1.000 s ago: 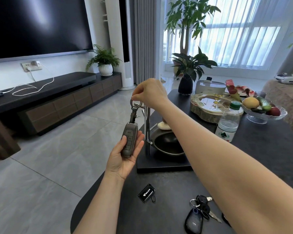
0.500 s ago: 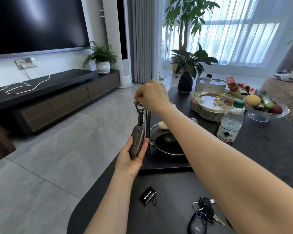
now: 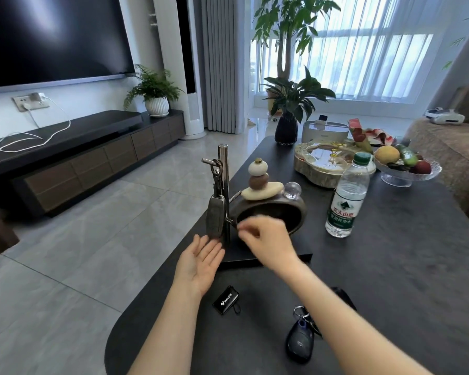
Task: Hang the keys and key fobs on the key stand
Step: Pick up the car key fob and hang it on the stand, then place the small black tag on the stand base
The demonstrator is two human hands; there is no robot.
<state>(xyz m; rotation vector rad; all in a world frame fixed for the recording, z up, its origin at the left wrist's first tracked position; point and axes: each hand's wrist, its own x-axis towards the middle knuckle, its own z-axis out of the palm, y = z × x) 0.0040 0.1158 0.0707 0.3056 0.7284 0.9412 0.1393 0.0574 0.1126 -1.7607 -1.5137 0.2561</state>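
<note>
A grey key fob [image 3: 215, 216] hangs by its ring from the top left peg of the metal key stand [image 3: 224, 169], free of both hands. My left hand [image 3: 201, 259] lies open, palm up, just below the fob, perhaps brushing it. My right hand [image 3: 266, 239] is blurred in front of the stand's dark bowl, fingers loosely curled and holding nothing. On the dark table [image 3: 390, 280] near me lie a small black fob [image 3: 226, 300] and a blue-black fob with a key bunch [image 3: 300, 342], partly hidden by my right forearm.
A water bottle [image 3: 345, 196] stands right of the stand. Behind it are a lidded tray [image 3: 325, 163], a fruit bowl [image 3: 409, 169] and a potted plant [image 3: 287, 128]. The stand carries stacked stones [image 3: 259, 182]. The table's left edge drops to a tiled floor.
The fob now hangs on the peg. My right hand let go of its ring and dropped down in front of the bowl. My left hand released the fob and opened beneath it.
</note>
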